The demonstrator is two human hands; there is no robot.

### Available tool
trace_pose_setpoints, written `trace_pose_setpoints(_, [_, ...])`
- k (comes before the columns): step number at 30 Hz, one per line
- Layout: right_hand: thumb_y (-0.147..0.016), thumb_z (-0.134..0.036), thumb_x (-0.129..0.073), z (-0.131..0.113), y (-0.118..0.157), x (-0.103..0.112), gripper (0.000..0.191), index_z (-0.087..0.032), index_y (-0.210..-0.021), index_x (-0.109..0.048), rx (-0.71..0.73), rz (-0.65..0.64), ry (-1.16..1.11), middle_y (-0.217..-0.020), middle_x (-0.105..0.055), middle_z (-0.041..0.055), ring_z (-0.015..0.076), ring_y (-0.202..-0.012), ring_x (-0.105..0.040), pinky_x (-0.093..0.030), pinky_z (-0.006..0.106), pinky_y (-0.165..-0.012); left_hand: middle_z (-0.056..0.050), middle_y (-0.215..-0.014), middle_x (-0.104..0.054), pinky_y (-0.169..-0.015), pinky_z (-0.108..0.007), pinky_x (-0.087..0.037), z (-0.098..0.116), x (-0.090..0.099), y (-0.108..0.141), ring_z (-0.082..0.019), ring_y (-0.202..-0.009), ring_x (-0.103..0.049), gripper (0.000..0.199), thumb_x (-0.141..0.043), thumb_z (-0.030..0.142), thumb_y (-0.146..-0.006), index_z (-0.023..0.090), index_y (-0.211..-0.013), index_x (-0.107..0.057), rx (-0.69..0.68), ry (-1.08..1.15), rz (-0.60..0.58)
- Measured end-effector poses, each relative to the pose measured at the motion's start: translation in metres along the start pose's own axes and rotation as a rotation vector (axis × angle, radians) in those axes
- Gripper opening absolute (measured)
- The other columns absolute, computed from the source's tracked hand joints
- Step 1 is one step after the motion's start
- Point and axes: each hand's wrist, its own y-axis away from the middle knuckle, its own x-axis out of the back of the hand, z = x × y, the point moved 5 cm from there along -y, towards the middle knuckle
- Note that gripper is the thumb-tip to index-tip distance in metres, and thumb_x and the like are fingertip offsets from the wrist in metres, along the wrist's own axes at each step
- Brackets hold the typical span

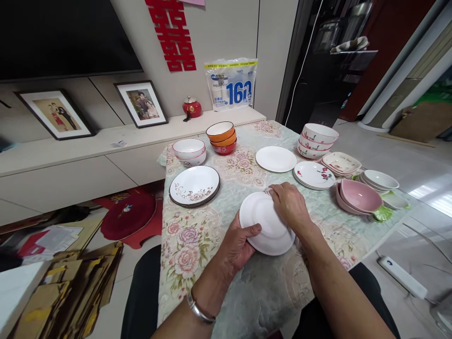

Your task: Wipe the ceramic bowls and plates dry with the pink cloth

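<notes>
A round white plate [263, 230] is held above the front of the table, tilted, with a raised ring showing on its face. My left hand [238, 242] grips its left edge, thumb on top and fingers underneath. Over the plate's far right edge curl the fingers of my right hand [291, 205]. A small whitish bit shows by those fingertips; I cannot tell what it is. Beyond the plate lies a white oval plate [276, 158]. Stacked plates with red flowers [313, 174] sit to the right, and brown-patterned plates [195, 185] to the left.
A floral cloth [187, 256] covers the table. White bowls [189, 149], orange bowls [221, 132] and red-rimmed bowls [318, 133] stand toward the back. At right are square dishes [341, 162], pink bowls [360, 195] and small white bowls [381, 180]. Flattened cardboard [74, 287] lies on the left floor.
</notes>
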Motion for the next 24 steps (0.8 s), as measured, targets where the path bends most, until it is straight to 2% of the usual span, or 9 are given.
trace_pose_setpoints(5, [-0.098,-0.025,-0.046,-0.037,0.01,0.013,0.029,-0.02,-0.113,-0.07,0.277,0.0,-0.141,-0.102,-0.065,0.0104,0.0241,-0.096,-0.051,-0.038,0.033,-0.083,-0.007,-0.102,-0.073,-0.09,-0.04,-0.049,-0.005,-0.004,0.001,-0.027,-0.099,-0.066,0.071,-0.084,0.004,-0.051,0.019,-0.116,-0.063,0.04,-0.008,-0.023])
trace_pose_setpoints(9, [-0.096,-0.022,-0.051,-0.076,0.031,0.019,0.023,-0.023,-0.107,-0.072,0.575,-0.111,-0.232,-0.1,-0.067,0.0074,0.0218,-0.095,-0.051,-0.039,0.034,-0.084,-0.004,-0.089,-0.072,-0.084,-0.033,-0.048,-0.006,0.0,-0.002,-0.021,-0.089,-0.065,0.048,-0.078,-0.004,-0.048,0.015,-0.091,-0.068,0.026,-0.013,0.004])
trace_pose_setpoints(11, [-0.095,-0.023,-0.053,-0.084,0.037,0.019,0.022,-0.026,-0.106,-0.072,0.651,-0.147,-0.259,-0.1,-0.068,0.0058,0.0212,-0.095,-0.052,-0.039,0.034,-0.085,-0.002,-0.083,-0.07,-0.083,-0.031,-0.047,-0.007,0.001,-0.003,-0.019,-0.085,-0.064,0.042,-0.075,-0.006,-0.047,0.014,-0.083,-0.067,0.017,-0.021,0.012])
trace_pose_setpoints(13, [-0.096,-0.025,-0.051,-0.077,0.032,0.018,0.023,-0.026,-0.108,-0.071,0.623,-0.137,-0.282,-0.103,-0.068,0.0057,0.0212,-0.097,-0.053,-0.039,0.035,-0.087,-0.003,-0.084,-0.071,-0.085,-0.032,-0.047,-0.006,0.001,-0.003,-0.019,-0.085,-0.065,0.042,-0.077,-0.005,-0.049,0.014,-0.085,-0.068,0.016,-0.027,-0.005])
trace_pose_setpoints(15, [-0.098,-0.027,-0.048,-0.059,0.021,0.014,0.027,-0.025,-0.112,-0.071,0.511,-0.095,-0.305,-0.108,-0.067,0.0068,0.0216,-0.1,-0.053,-0.039,0.034,-0.088,-0.004,-0.092,-0.072,-0.088,-0.035,-0.048,-0.006,-0.001,-0.002,-0.022,-0.09,-0.066,0.049,-0.081,0.0,-0.052,0.016,-0.097,-0.068,0.026,-0.026,-0.045])
trace_pose_setpoints(17, [-0.098,-0.027,-0.047,-0.033,0.008,0.01,0.029,-0.022,-0.114,-0.07,0.321,-0.028,-0.314,-0.111,-0.065,0.0085,0.0223,-0.104,-0.052,-0.039,0.033,-0.089,-0.007,-0.103,-0.072,-0.091,-0.039,-0.048,-0.005,-0.003,-0.001,-0.026,-0.098,-0.066,0.066,-0.083,0.004,-0.053,0.02,-0.114,-0.063,0.044,-0.019,-0.081])
trace_pose_setpoints(20, [-0.098,-0.028,-0.047,0.0,-0.003,0.001,0.029,-0.02,-0.111,-0.072,0.084,-0.018,-0.228,-0.099,-0.065,0.0098,0.0228,-0.098,-0.054,-0.039,0.032,-0.085,-0.009,-0.11,-0.072,-0.093,-0.041,-0.048,-0.003,-0.004,0.0,-0.029,-0.104,-0.065,0.082,-0.085,0.005,-0.053,0.022,-0.128,-0.055,0.056,-0.026,-0.075])
trace_pose_setpoints(22, [-0.098,-0.029,-0.045,0.009,-0.003,-0.002,0.031,-0.019,-0.11,-0.072,-0.001,-0.021,-0.142,-0.094,-0.064,0.0106,0.0234,-0.093,-0.054,-0.039,0.032,-0.081,-0.01,-0.112,-0.072,-0.093,-0.042,-0.048,-0.002,-0.004,0.001,-0.029,-0.106,-0.064,0.086,-0.085,0.005,-0.053,0.022,-0.131,-0.053,0.058,-0.028,-0.07])
trace_pose_setpoints(24, [-0.098,-0.03,-0.045,0.005,0.0,0.001,0.031,-0.019,-0.11,-0.072,0.015,-0.005,-0.082,-0.096,-0.063,0.0113,0.0243,-0.092,-0.053,-0.038,0.033,-0.079,-0.01,-0.111,-0.072,-0.092,-0.042,-0.048,-0.002,-0.004,0.001,-0.029,-0.105,-0.064,0.083,-0.084,0.005,-0.053,0.021,-0.129,-0.054,0.053,-0.03,-0.072])
